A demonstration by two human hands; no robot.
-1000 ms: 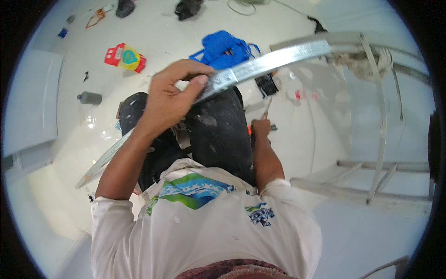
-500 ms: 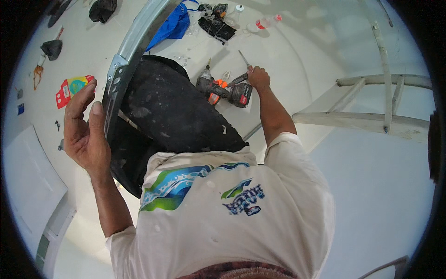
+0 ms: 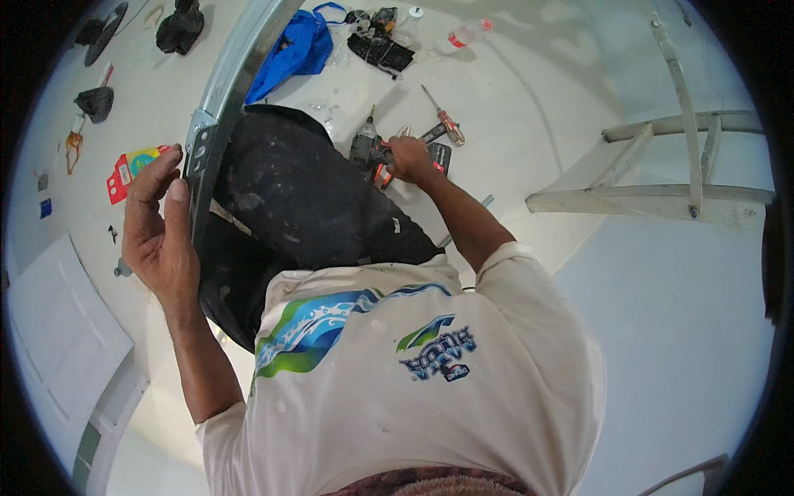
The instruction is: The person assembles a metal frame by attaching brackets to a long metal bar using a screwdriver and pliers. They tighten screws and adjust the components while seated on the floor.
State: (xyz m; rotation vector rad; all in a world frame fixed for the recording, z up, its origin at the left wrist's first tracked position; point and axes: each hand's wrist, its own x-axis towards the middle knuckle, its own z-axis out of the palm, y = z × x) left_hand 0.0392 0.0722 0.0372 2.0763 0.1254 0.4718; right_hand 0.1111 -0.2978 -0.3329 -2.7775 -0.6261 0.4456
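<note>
Left hand [image 3: 161, 236] keeps grasping the metal channel [image 3: 223, 91], now swung upright, while right hand [image 3: 411, 159] has closed on the drill [image 3: 368, 149].

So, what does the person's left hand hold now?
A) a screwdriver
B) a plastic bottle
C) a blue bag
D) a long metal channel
D: the left hand grips the end of the long metal channel, while the right hand is down at the power drill on the floor.
</note>
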